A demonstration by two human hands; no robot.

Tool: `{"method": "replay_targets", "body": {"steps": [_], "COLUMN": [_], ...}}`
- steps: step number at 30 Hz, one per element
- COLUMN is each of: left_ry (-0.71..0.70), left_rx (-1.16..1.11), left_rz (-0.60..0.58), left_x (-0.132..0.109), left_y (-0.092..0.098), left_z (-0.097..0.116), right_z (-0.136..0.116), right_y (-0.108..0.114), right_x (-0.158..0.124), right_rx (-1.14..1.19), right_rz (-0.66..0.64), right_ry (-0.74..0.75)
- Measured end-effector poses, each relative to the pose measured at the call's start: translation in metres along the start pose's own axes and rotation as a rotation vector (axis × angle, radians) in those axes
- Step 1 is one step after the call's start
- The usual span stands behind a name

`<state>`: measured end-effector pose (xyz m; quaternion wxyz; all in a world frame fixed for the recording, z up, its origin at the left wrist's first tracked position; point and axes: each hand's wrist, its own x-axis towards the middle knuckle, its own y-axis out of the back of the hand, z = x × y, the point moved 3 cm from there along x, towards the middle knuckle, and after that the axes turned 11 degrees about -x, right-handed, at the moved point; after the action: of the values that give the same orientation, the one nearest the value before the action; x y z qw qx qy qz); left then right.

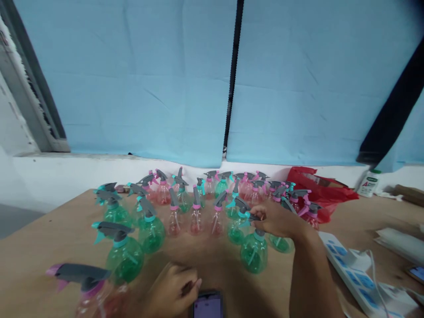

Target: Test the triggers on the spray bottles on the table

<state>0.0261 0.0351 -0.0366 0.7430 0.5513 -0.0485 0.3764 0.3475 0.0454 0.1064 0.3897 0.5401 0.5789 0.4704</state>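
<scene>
My right hand (276, 221) reaches over the wooden table (49, 247) and is closed on the grey sprayer head of a green spray bottle (253, 252). My left hand (174, 289) rests near the front edge with fingers curled, touching a phone (207, 304) with a lit purple screen. Several green and pink spray bottles with grey triggers stand in rows around both hands, such as a green one (124, 258) at the left and a pink one (96, 298) close at the front left.
A red plastic bag (323, 190) lies at the back right, with a white bottle (369, 183) beside it. A white power strip (354, 274) with a cable lies at the right, near papers (400, 245). Blue sheeting (149, 79) covers the wall behind.
</scene>
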Motion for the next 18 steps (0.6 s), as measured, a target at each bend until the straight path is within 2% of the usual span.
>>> {"method": "replay_targets", "body": {"steps": [3, 6, 8, 10, 12, 14, 16, 18], "left_ry": [-0.003, -0.01, -0.01, -0.01, -0.011, 0.002, 0.028, 0.044], "left_rx": [-0.016, 0.012, 0.035, 0.034, 0.026, 0.023, 0.009, -0.033], "left_rz": [-0.005, -0.007, -0.01, -0.017, -0.024, -0.045, -0.056, -0.032], "left_x": [0.0, 0.0, 0.001, 0.002, 0.002, 0.002, 0.0, -0.002], "left_y": [0.0, 0.002, 0.004, 0.006, 0.007, 0.007, 0.005, 0.002], "left_z": [0.0, 0.002, 0.004, 0.006, 0.008, 0.008, 0.005, -0.001], "right_z": [-0.001, 0.0, -0.002, -0.014, -0.038, -0.074, -0.115, -0.156], "right_y": [-0.002, -0.002, 0.004, 0.015, 0.026, 0.03, 0.021, 0.001], "right_x": [0.0, -0.002, -0.005, -0.009, -0.015, -0.021, -0.025, -0.025], "right_rx": [0.068, 0.056, 0.027, -0.005, -0.009, 0.065, 0.234, 0.389], "right_rz": [-0.011, 0.031, 0.127, 0.283, 0.461, 0.601, 0.6, 0.534], "right_ry": [0.044, 0.009, -0.024, -0.009, 0.101, 0.306, 0.495, 0.568]}}
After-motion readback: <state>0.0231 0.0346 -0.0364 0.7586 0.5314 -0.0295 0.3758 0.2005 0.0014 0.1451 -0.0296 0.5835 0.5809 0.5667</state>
